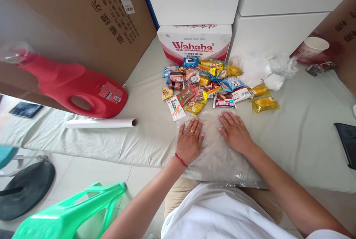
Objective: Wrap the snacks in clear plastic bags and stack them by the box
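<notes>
A clear plastic sheet or bag point(222, 157) lies flat on the cloth-covered table in front of me, its lower edge hanging over the table's front. My left hand point(191, 138) rests palm down on its left part, fingers stretched out, with a ring and a red wrist string. On the upper right part lies my right hand point(236, 131), also flat with the fingers spread. Just beyond both hands is a pile of small wrapped snacks point(204, 79) in many colours. A white snack packet point(175, 108) sits nearest my left hand, and yellow wrapped pieces point(264, 104) lie beyond my right.
A Wahaha carton point(194, 44) stands behind the pile, beside crumpled clear plastic point(256, 68). At left are a red jug point(83, 87) and a white film roll point(101, 123). A phone point(346, 144) lies far right. A green stool point(69, 213) stands on the floor.
</notes>
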Demonstrator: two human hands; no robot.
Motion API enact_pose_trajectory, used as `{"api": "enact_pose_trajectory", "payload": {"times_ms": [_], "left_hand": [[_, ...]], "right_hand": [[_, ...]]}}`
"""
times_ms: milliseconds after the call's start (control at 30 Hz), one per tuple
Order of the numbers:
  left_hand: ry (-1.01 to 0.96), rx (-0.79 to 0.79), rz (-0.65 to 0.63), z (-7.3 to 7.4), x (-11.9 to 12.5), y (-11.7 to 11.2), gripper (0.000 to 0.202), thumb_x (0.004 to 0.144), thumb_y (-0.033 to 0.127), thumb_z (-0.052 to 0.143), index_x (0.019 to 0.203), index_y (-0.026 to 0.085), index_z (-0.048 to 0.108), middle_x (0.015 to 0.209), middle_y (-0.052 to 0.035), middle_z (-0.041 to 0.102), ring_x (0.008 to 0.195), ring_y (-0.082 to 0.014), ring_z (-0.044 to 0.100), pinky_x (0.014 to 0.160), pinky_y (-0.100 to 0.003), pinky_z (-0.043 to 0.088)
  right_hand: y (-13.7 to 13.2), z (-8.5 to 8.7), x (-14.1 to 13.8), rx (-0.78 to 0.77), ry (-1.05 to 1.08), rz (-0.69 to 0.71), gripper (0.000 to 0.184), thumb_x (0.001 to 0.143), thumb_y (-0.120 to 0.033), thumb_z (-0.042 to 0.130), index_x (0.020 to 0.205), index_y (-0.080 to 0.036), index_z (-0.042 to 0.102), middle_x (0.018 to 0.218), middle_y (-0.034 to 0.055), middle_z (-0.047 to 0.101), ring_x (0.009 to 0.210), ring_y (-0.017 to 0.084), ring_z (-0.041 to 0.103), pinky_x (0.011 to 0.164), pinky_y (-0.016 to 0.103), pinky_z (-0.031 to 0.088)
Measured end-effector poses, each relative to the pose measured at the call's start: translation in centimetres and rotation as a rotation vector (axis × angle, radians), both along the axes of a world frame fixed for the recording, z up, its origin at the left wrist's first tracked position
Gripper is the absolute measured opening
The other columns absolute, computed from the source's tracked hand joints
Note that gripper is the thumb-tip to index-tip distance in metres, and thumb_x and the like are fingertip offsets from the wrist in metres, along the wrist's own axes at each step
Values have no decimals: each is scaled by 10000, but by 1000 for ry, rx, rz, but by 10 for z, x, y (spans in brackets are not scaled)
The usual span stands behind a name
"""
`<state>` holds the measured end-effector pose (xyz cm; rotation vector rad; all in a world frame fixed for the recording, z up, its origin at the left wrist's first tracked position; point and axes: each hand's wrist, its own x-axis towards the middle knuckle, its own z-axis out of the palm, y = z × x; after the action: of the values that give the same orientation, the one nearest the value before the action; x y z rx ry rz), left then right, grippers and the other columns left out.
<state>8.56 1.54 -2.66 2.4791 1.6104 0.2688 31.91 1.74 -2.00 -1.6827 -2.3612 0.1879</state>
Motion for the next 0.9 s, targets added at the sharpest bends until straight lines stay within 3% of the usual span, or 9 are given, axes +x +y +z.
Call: {"api": "enact_pose_trajectory", "payload": {"times_ms": [133,333,433,533,633,733,800,900], "left_hand": [[28,21,69,0,-5,4,536,1068,362,298,1568,204,409,1612,-107,433,1523,-267,362,1251,-538,227],[51,36,168,-1,-7,6,576,1062,399,308,1569,139,396,1634,-143,376,1508,-314,381,1219,-604,261],[32,48,175,-2,-15,7,569,1059,399,319,1555,141,420,1619,-143,402,1483,-324,421,1205,-614,278],[0,69,82,-5,-31,13,537,1057,386,341,1553,202,435,1603,-114,436,1467,-302,449,1230,-580,252],[-23,81,-1,-7,-42,18,536,1059,380,357,1574,237,398,1610,-92,427,1479,-274,435,1259,-545,204],[-15,79,1,-8,-45,19,549,1067,388,344,1590,222,362,1622,-92,404,1497,-266,408,1273,-546,161],[-2,72,9,-8,-43,18,552,1071,393,334,1594,217,353,1626,-89,397,1501,-266,402,1275,-554,162],[19,55,22,-8,-41,17,559,1070,411,322,1597,225,346,1630,-72,392,1506,-266,395,1273,-564,191]], "right_hand": [[4,-19,28,11,-78,-43,534,1060,-395,395,1551,-199,470,1652,109,375,1529,312,328,1241,565,273],[-5,-19,45,7,-83,-93,532,1061,-396,373,1559,-230,458,1616,91,442,1511,294,367,1231,575,280],[-1,-9,54,-29,-46,-70,506,1045,-393,412,1499,-209,537,1567,109,507,1470,302,427,1206,553,335],[15,18,53,-64,47,-80,408,1042,-363,413,1270,-195,706,1328,129,695,1242,293,618,1048,467,495],[50,56,27,26,168,-20,369,1057,-335,403,1150,-190,729,1108,112,754,1045,261,667,939,400,522],[100,85,-21,77,170,264,307,1036,-242,450,1181,-176,711,1146,105,732,1106,250,623,992,390,484],[136,88,-57,69,75,415,351,987,-131,475,1272,-157,678,1264,111,691,1242,253,551,1048,383,450],[181,77,-102,-39,-137,529,537,871,-80,620,1405,-126,599,1413,139,612,1326,282,495,1107,382,406]]}}
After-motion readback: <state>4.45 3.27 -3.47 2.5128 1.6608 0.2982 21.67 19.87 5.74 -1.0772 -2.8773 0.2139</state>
